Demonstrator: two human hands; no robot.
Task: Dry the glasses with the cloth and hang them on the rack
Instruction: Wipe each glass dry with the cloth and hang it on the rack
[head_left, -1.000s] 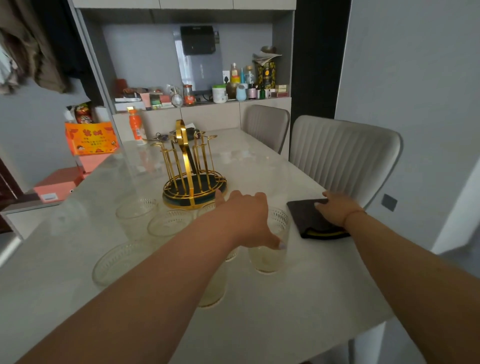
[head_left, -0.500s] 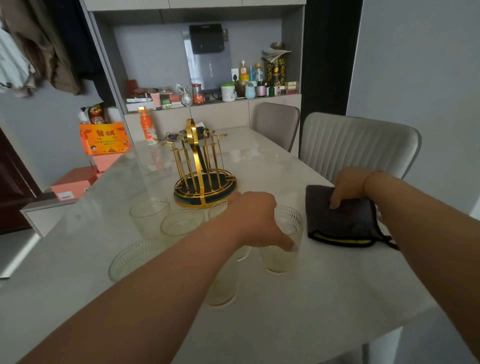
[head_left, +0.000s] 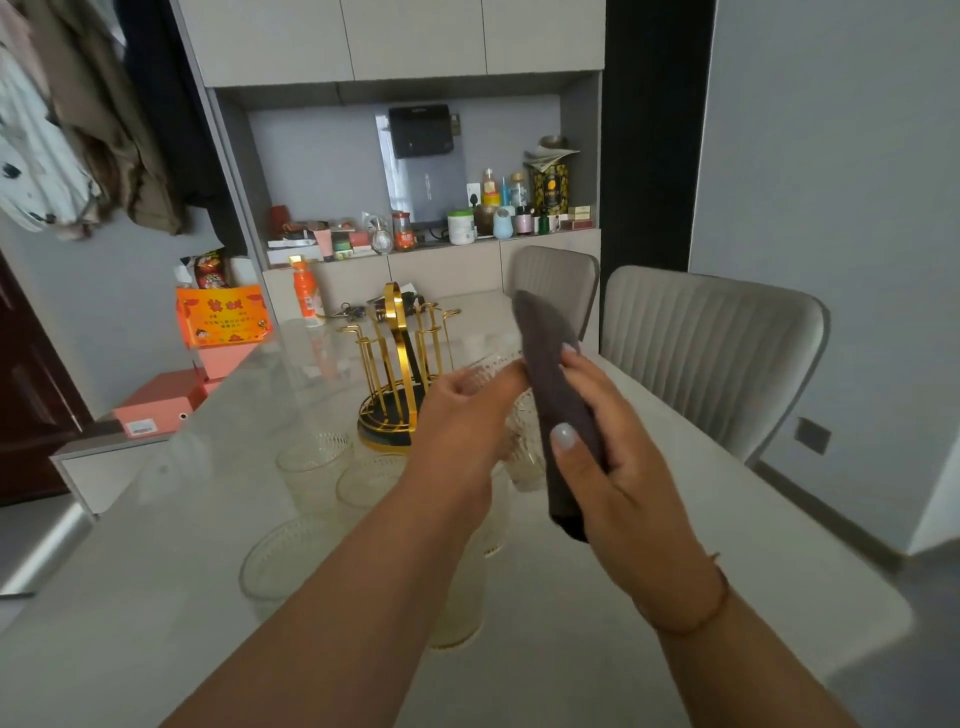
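Observation:
My left hand (head_left: 462, 421) holds a clear textured glass (head_left: 488, 369) lifted above the table, tilted on its side. My right hand (head_left: 597, 457) grips a dark grey cloth (head_left: 556, 395) and presses it against the glass. The gold rack (head_left: 397, 374) with empty hooks stands on its dark round base just behind my hands. Several more glasses stand on the table: two (head_left: 314, 462) (head_left: 371, 483) in front of the rack, a wide one (head_left: 285, 561) nearer me, and others (head_left: 457, 613) partly hidden under my left forearm.
The pale table (head_left: 571, 649) ends at a right edge beside two grey chairs (head_left: 711, 353). An orange bottle (head_left: 305, 293) and keys lie at the far end. Orange boxes (head_left: 223, 317) stand to the left. A cluttered shelf runs along the back wall.
My left hand has lifted a glass off the table. My right hand has picked up the cloth from the table's right side and brought it to the glass.

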